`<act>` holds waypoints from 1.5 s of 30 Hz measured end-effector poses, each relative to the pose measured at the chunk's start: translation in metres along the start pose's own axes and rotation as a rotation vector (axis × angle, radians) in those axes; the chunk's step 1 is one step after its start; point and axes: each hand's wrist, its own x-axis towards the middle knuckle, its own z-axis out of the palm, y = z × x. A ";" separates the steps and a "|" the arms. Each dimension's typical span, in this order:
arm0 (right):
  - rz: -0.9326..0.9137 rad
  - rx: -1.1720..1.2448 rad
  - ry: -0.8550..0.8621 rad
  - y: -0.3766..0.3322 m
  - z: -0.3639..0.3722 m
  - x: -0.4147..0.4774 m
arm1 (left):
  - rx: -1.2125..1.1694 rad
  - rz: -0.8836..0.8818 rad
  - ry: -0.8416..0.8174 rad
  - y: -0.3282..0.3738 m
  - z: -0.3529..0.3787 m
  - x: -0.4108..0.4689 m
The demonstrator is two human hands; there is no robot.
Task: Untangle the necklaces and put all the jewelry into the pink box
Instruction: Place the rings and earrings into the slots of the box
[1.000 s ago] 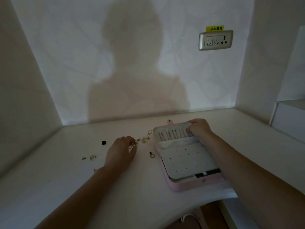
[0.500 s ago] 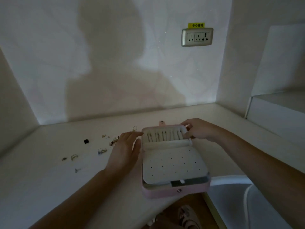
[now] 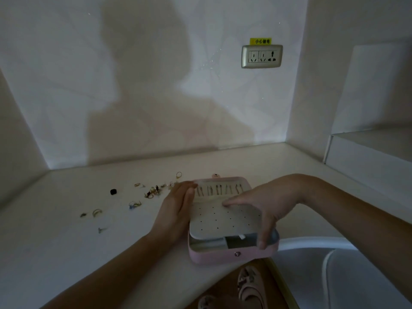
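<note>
The pink box (image 3: 231,258) lies open on the counter (image 3: 66,253), low in the centre of the head view and close to the counter's near edge. Inside it, a white perforated panel (image 3: 214,221) is seen, and a row of hooks (image 3: 217,189) is set along the far part at twelve o'clock. The left hand (image 3: 176,208) is laid flat against the box's nine o'clock side. Its fingers are straight and held together, nothing is gripped, and the fingertips (image 3: 189,188) reach the far left corner. The right hand (image 3: 267,204) is spread over the box from three o'clock. Its fingers are nearly straight and rest on the panel near its far edge, while the thumb (image 3: 263,240) is pressed down on the rim at about five o'clock; nothing is pinched. The jewelry is left outside the box, scattered on the counter from nine to eleven o'clock of it. A cluster of small pieces (image 3: 152,191) is nearest the left hand, and a ring (image 3: 178,175) lies just beyond the fingertips. A black piece (image 3: 113,191) and further rings (image 3: 97,212) are placed well apart to the left. Whether any piece is a necklace cannot be told in the dim light. A wall socket (image 3: 262,56) under a yellow label (image 3: 260,41) is mounted at one o'clock, and a person's shadow (image 3: 145,97) is cast on the wall.
</note>
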 end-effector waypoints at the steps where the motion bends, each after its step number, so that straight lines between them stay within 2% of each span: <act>1: -0.003 -0.011 -0.001 -0.001 0.002 0.001 | -0.035 -0.030 0.013 0.001 0.000 0.000; 9: -0.027 -0.039 -0.017 -0.006 -0.014 -0.008 | -0.506 -0.325 -0.010 -0.004 0.001 0.004; 15: -0.028 -0.046 -0.038 -0.004 -0.021 0.000 | -0.522 -0.349 -0.052 -0.004 0.002 0.004; 21: -0.005 -0.084 -0.008 -0.001 -0.003 0.009 | -0.376 -0.318 -0.083 -0.008 0.002 0.005; 26: -0.091 0.075 0.005 0.000 -0.024 -0.009 | -0.461 -0.324 -0.082 -0.007 -0.001 0.004; 29: -0.140 0.316 0.182 0.015 -0.043 -0.014 | -0.485 -0.285 -0.076 -0.003 -0.003 0.004; 31: -0.096 0.472 0.375 0.029 -0.050 0.000 | -0.541 -0.314 -0.074 -0.002 -0.003 0.003; 34: -0.005 0.547 0.607 0.049 -0.047 0.035 | -0.475 -0.329 -0.085 -0.003 -0.003 0.002; 37: 0.094 0.659 0.623 0.070 -0.034 0.064 | -0.285 -0.316 -0.135 -0.002 -0.007 0.001; 41: 0.183 0.808 0.634 0.089 -0.018 0.085 | -0.215 -0.301 -0.272 -0.003 -0.010 -0.002; 45: 0.193 0.833 0.689 0.093 -0.031 0.094 | -0.167 -0.250 -0.355 0.005 -0.008 0.000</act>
